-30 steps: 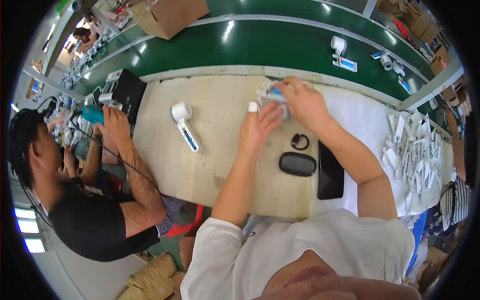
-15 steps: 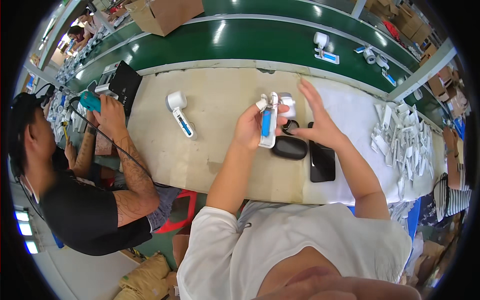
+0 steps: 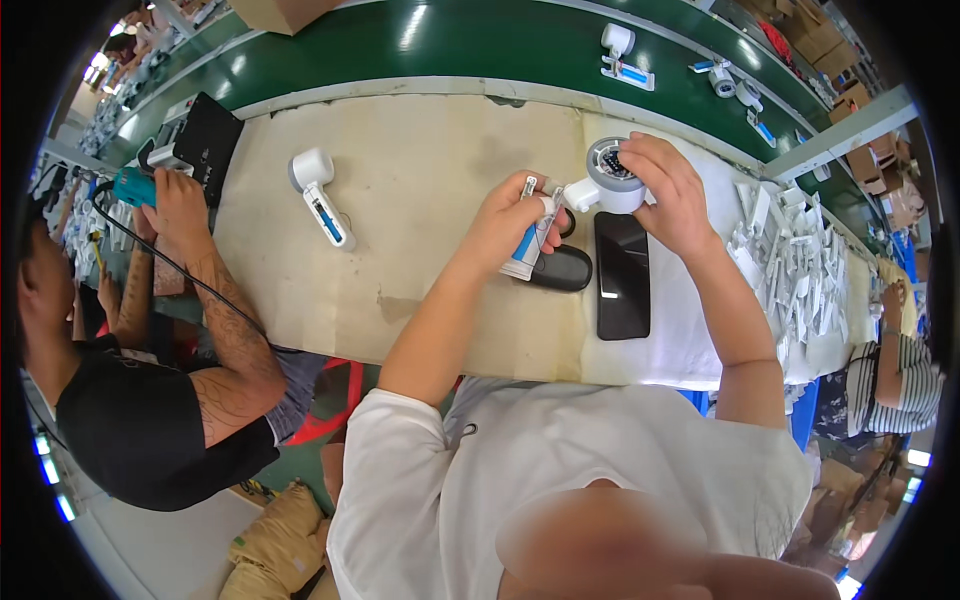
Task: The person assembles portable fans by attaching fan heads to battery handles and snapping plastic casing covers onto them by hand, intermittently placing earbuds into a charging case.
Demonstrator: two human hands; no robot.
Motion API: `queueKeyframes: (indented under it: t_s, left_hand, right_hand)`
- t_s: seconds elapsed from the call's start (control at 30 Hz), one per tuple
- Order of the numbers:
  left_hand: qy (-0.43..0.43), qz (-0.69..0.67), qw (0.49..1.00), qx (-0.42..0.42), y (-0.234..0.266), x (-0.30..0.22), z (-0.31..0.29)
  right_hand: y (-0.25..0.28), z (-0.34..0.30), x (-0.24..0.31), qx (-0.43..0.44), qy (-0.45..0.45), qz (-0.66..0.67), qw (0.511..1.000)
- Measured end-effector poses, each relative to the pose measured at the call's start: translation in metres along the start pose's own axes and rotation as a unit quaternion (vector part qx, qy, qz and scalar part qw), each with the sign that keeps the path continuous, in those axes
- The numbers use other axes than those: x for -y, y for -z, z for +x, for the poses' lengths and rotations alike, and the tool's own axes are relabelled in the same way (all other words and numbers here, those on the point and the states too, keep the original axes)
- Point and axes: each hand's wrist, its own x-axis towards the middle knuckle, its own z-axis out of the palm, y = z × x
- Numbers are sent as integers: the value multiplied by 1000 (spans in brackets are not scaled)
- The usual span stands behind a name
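Since the earlier frame, the right hand (image 3: 674, 197) has been brought onto the round head (image 3: 612, 182), gripped by partly curled fingers; above the tabletop (image 3: 430, 190), the white-and-blue handle (image 3: 524, 248) is pinched in the curled left hand (image 3: 499, 224).

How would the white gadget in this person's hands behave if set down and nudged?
The gadget looks stiff, with smooth, plastic-like surfaces. It might roll or swing rather than slide straight, as its round head is bulkier than its slim handle.
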Motion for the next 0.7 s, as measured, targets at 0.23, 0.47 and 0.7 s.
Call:
queueKeyframes:
  t_s: [0.23,0.47,0.7]
  left_hand:
    - [-20,35,999,-31,1,7,2]
    - [-20,164,985,-55,-3,9,3]
    - [-79,287,955,-3,-6,27,-2]
  right_hand:
    - [0,3,1,11,21,-3,1000]
    - [22,23,2,223,-229,325,890]
    - [19,28,-28,365,-177,384,830]
